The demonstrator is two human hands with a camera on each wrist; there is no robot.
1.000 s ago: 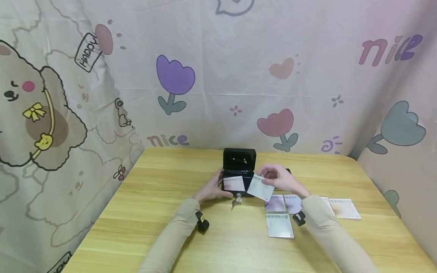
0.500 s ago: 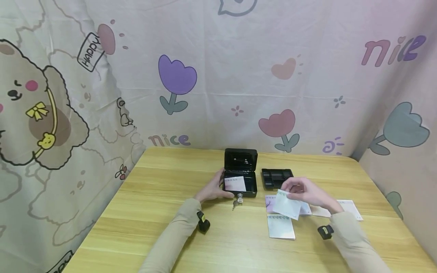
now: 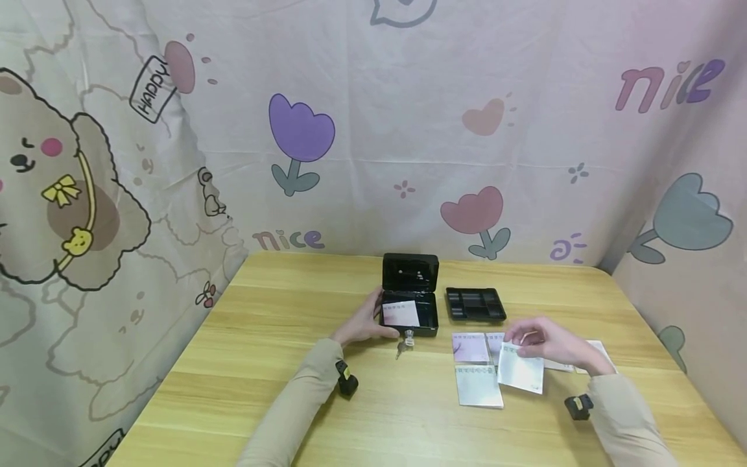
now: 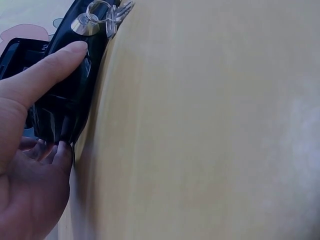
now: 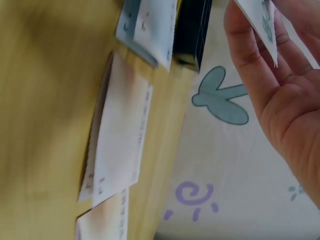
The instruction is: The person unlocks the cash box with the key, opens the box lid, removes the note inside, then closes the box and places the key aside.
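My left hand [image 3: 364, 324] grips the left side of a small black cash box [image 3: 428, 314], whose lid stands raised. In the left wrist view the thumb lies along the box front below the round lock [image 4: 84, 25], with fingers at the box's end. Keys [image 4: 114, 21] hang from the lock on a ring. Inside the box leans a pinkish paper sheet [image 3: 401, 314]. My right hand [image 3: 551, 344] pinches a pale green paper sheet [image 3: 521, 375] by its top edge, over the papers on the right. In the right wrist view only that sheet's corner shows between the fingers.
A black compartment tray [image 3: 449, 305] lies right of the box. In front of it are a purple-tinted sheet [image 3: 469, 347] and a pale green stack [image 3: 478, 387]. More whitish papers [image 5: 122, 130] lie further right, partly behind the right hand. A printed cloth hangs behind the table.
My right hand has carried the pale green sheet from beside the box rightward and toward the front, uncovering the tray. The left hand has stayed on the box.
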